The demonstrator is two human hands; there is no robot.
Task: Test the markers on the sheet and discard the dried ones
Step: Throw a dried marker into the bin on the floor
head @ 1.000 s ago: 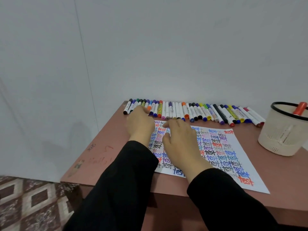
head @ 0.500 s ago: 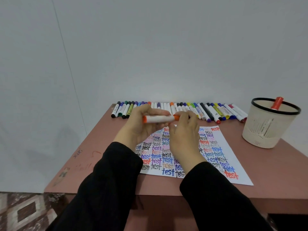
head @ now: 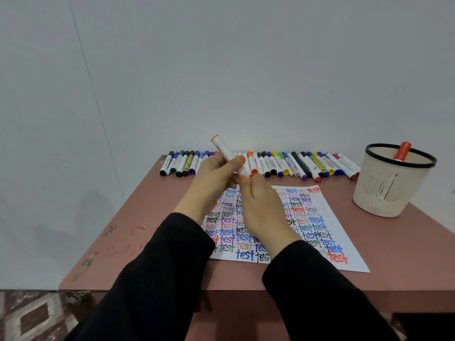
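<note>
A white marker with orange ends (head: 222, 148) is tilted up and to the left above the table's far side. My left hand (head: 211, 183) grips its barrel. My right hand (head: 261, 207) pinches the marker's lower, orange cap end, and my fingers hide that end. Below both hands lies the white test sheet (head: 320, 217), covered with the word "test" in many colours. A long row of capped markers (head: 295, 166) lies along the wall behind the sheet.
A cream mesh bin with a black rim (head: 389, 193) stands at the table's right, with a red-orange marker (head: 402, 151) sticking out of it. The reddish-brown table (head: 147, 230) has scribbles at its left; its front edge is near my sleeves. Patterned floor lies lower left.
My hands lifted an orange marker from the row. It went from level between both hands to tilted up-left, with my right hand staying at the cap end.
</note>
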